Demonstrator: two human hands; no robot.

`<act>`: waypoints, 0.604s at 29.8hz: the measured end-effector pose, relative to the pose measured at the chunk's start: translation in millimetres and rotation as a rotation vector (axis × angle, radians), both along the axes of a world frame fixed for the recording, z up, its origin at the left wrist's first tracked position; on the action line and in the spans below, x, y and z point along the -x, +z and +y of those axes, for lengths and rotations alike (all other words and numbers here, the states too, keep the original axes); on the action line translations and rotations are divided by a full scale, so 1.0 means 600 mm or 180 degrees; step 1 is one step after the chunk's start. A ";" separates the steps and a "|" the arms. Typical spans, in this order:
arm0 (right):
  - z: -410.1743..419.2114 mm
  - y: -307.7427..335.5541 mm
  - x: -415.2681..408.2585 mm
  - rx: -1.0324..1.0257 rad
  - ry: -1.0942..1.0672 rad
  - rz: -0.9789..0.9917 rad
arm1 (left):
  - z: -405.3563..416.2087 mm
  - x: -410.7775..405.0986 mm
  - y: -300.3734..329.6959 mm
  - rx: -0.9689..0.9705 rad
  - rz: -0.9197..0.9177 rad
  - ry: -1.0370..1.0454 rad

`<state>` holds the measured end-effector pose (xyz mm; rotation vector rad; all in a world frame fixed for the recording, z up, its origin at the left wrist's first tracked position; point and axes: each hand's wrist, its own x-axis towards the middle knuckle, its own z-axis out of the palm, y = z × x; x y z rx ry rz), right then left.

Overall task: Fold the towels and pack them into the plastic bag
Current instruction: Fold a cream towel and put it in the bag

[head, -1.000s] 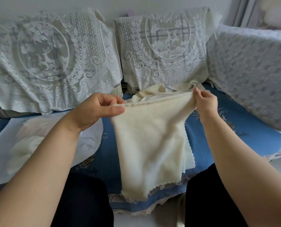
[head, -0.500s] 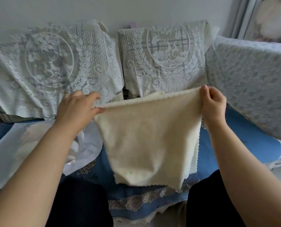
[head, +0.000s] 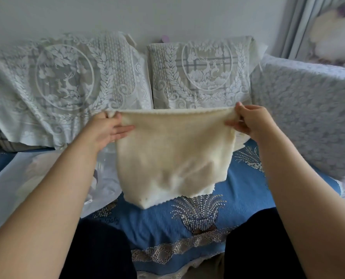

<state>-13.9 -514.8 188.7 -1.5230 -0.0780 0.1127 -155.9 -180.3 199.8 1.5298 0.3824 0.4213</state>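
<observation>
A cream towel (head: 173, 152) hangs in the middle of the frame, stretched flat by its top edge between two hands. The left hand (head: 105, 130) pinches the upper left corner — thumb behind the cloth, fingers lying over the front. The right hand (head: 248, 121) pinches the upper right corner in the same way, its fingers curled onto the towel's edge. The top edge runs nearly level and taut; the lower edge hangs loose and ragged above a blue sofa cover (head: 187, 218) with a pale embroidered pattern and a lace border.

At the left of the frame, under the left forearm, lies the plastic bag (head: 47, 174) — translucent white, flat on the sofa seat, with something pale showing dimly inside it. Behind the towel two back cushions draped in white lace covers (head: 67, 77) fill the upper half, and a lace-covered armrest (head: 308, 117) stands at the right. More cream cloth (head: 240, 140) peeps out just behind the towel's right side, below the right hand.
</observation>
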 end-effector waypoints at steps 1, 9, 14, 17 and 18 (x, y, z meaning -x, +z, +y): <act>0.014 0.000 -0.011 -0.0101 -0.0010 0.0089 | 0.004 -0.021 -0.013 -0.0016 -0.0021 0.0065; 0.043 0.013 -0.020 -0.1088 -0.0191 -0.0930 | 0.012 -0.053 -0.023 -0.0649 -0.1071 0.0247; -0.005 -0.068 -0.025 0.0854 0.0197 -0.0853 | 0.038 -0.001 -0.123 -0.1875 0.0483 -0.0163; -0.039 -0.141 -0.031 0.2085 0.1199 -0.0200 | 0.040 0.025 -0.178 -0.2709 0.1728 -0.1220; -0.045 -0.158 -0.025 0.2664 0.1615 -0.0019 | 0.035 0.030 -0.193 -0.3030 0.2122 -0.1666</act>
